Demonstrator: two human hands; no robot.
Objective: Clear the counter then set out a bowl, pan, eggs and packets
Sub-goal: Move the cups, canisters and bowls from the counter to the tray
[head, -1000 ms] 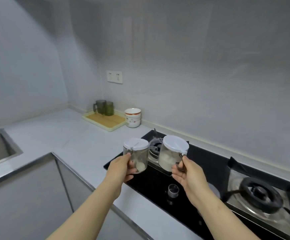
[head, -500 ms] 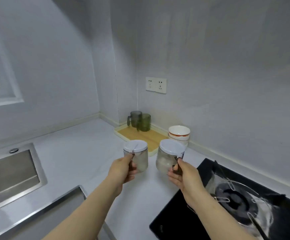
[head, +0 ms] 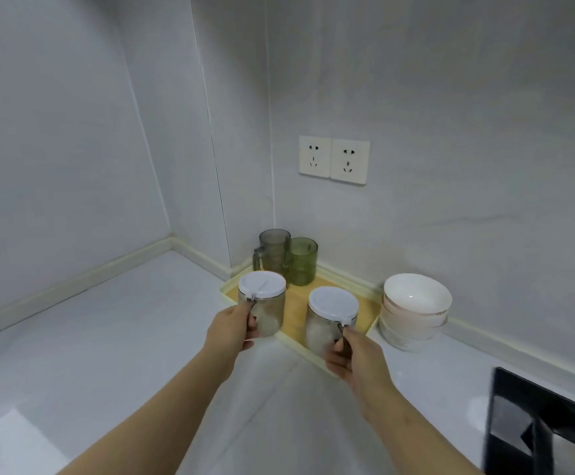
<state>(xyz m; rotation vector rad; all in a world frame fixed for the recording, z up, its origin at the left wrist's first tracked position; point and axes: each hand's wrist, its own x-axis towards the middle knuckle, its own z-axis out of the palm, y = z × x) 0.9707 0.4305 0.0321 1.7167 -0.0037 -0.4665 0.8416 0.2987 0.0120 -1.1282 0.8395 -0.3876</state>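
Two hands hold lidded jars above the near edge of the tray (head: 295,311): the left hand (head: 234,325) grips the left jar (head: 264,305) by its handle, the right hand (head: 356,363) the right jar (head: 325,323) likewise. Stacked bowls (head: 414,311) stand beside the tray on the surface (head: 107,337).

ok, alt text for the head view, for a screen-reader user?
The left hand holds the left jar and the right hand the right jar, both white-lidded, at the near edge of a wooden tray. Two green mugs stand on the tray; stacked bowls sit right of it.
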